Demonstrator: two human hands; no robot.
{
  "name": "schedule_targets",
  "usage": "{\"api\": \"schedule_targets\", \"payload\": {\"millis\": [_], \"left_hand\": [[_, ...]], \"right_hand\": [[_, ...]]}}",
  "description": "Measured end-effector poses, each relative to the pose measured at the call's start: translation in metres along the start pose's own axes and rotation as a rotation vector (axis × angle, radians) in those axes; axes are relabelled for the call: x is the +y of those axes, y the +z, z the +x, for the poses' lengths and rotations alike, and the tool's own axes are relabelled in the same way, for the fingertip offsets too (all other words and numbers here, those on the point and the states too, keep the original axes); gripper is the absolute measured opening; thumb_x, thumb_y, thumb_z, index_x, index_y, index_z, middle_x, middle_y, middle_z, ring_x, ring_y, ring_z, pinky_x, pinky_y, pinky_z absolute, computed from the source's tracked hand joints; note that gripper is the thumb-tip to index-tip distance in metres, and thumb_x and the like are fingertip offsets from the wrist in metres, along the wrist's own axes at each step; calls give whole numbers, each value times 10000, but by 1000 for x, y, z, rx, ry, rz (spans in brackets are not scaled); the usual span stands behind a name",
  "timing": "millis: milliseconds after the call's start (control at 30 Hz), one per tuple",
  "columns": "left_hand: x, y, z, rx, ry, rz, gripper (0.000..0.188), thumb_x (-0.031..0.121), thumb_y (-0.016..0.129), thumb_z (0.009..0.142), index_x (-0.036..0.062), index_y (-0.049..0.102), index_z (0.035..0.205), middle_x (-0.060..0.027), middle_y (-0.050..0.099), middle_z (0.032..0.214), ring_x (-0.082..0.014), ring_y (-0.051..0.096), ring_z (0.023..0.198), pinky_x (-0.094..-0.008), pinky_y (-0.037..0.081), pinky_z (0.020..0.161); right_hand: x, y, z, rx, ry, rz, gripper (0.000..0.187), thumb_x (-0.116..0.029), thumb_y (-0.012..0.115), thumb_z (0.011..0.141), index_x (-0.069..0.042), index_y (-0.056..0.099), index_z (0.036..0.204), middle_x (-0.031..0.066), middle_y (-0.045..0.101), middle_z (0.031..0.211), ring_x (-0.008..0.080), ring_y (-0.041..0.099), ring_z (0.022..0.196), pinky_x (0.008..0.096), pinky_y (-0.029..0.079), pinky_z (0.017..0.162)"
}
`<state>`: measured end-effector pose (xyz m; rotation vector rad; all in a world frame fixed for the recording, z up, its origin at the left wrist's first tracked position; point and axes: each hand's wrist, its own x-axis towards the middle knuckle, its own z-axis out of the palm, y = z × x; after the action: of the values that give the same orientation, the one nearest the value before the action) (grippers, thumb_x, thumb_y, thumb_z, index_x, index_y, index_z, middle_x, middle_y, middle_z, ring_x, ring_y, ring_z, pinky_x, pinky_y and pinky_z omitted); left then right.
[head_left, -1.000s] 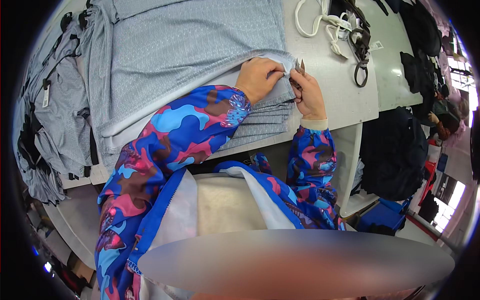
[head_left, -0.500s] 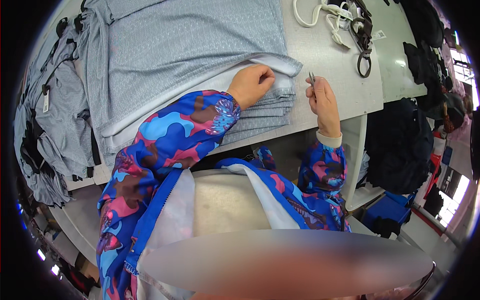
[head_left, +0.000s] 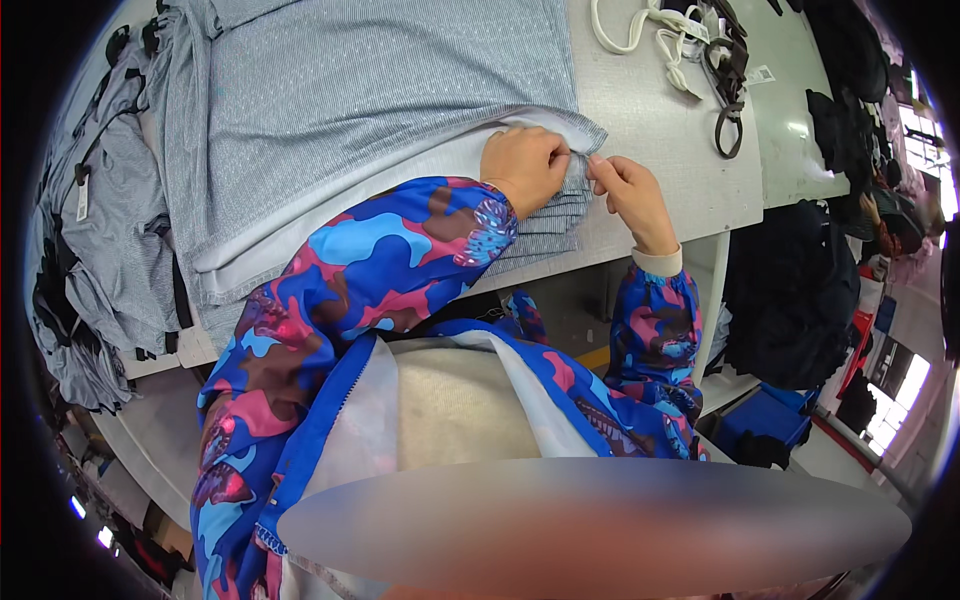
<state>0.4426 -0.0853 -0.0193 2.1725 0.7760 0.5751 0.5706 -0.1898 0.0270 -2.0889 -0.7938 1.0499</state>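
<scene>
A pile of grey striped garments [head_left: 380,80] lies on the table, the top one's lower edge turned back to show a white inner side [head_left: 390,185]. My left hand [head_left: 525,168] rests on that turned edge near its right corner, thumb and fingers pinched together on the fabric. Close beside it my right hand [head_left: 630,200] is closed round small pointed metal thread snips [head_left: 580,154], mostly hidden by the fingers. Their tips reach the garment's edge at my left fingertips. Whether a thread lies between the hands is too small to tell.
More grey garments with black trim [head_left: 125,230] hang over the table's left end. White cords [head_left: 628,30] and dark brown straps [head_left: 728,85] lie at the back right of the pale table [head_left: 680,160]. Dark clothing [head_left: 790,300] is heaped to the right, above a blue crate [head_left: 765,420].
My right hand has moved left with the snips, from beside the pile to the garment's edge. My left hand has slid a little right, toward the corner.
</scene>
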Motion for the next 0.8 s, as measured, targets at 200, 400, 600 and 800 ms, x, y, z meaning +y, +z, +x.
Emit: {"api": "schedule_targets", "payload": {"millis": [200, 400, 600, 800], "left_hand": [[5, 4, -7, -4, -2, -105, 140, 212, 587, 714, 79, 624, 692, -50, 590, 666, -222, 563, 668, -348, 428, 627], [5, -1, -7, -8, -2, -142, 140, 207, 596, 706, 71, 625, 692, -55, 589, 663, -229, 560, 643, -349, 434, 622], [-14, -73, -36, -464, 145, -249, 196, 213, 585, 776, 18, 594, 770, -135, 560, 683, -227, 549, 620, -323, 430, 568], [-61, -252, -150, -751, -321, 473, 310, 311, 628, 743, 11, 600, 666, -167, 553, 623, -328, 536, 623, -417, 403, 564]], "right_hand": [[6, -2, 6, -37, 21, 24, 344, -348, 579, 805, -12, 594, 730, 8, 528, 603, 52, 413, 486, 194, 330, 432], [2, 0, 6, -69, 37, 57, 323, -339, 588, 798, -27, 592, 717, -8, 516, 596, 41, 384, 472, 189, 302, 417], [6, -17, -8, -83, 85, 193, 310, -339, 567, 817, -32, 606, 809, -37, 488, 618, 19, 335, 473, 169, 249, 414], [4, -16, -9, 49, -11, 259, 277, -287, 570, 830, -27, 604, 916, -60, 446, 639, 4, 327, 501, 158, 242, 436]]}}
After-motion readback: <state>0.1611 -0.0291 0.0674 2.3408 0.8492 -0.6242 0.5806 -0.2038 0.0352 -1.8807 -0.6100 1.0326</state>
